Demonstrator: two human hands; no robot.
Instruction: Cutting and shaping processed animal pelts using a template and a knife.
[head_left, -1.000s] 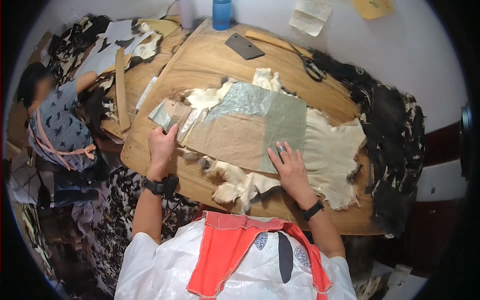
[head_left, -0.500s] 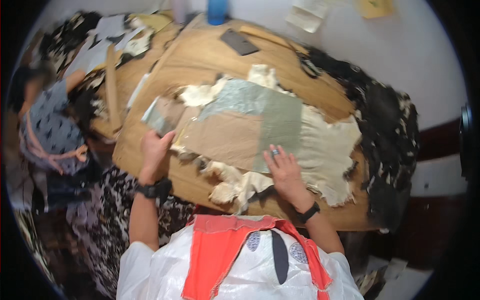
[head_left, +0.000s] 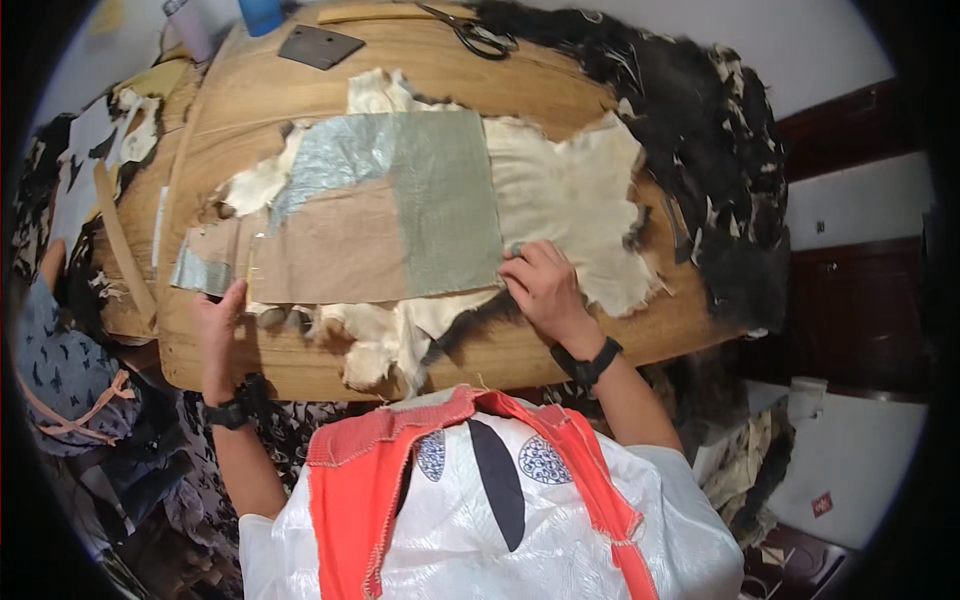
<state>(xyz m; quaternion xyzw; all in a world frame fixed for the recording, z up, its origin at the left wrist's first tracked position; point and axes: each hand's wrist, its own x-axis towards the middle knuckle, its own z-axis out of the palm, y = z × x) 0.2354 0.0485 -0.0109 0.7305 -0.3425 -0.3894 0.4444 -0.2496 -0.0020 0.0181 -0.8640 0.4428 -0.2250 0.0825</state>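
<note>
A pale animal hide (head_left: 570,180), fur side down with dark fur at its ragged edges, lies spread on the wooden table. On it rests a flat sheet template (head_left: 340,240) of brown, grey-green and shiny silvery pieces. My left hand (head_left: 217,315) grips the lower edge of the template's narrow left end, thumb uppermost; its other fingers are partly hidden. At the template's lower right corner my right hand (head_left: 543,290) has its fingers bent and pinched on the edge, touching the hide. I wear a dark band on each wrist.
Black scissors (head_left: 475,38), a dark flat plate (head_left: 320,46) and a wooden strip (head_left: 395,13) lie along the table's far side. Dark fur pieces (head_left: 690,120) heap up at the right. A co-worker (head_left: 75,350) in a patterned top stands at the left. Bottles stand at the far left.
My view has shifted, so the table sits further left and higher. My right hand has gone from lying flat on the template to pinching its lower right corner. The template's left end lies flatter.
</note>
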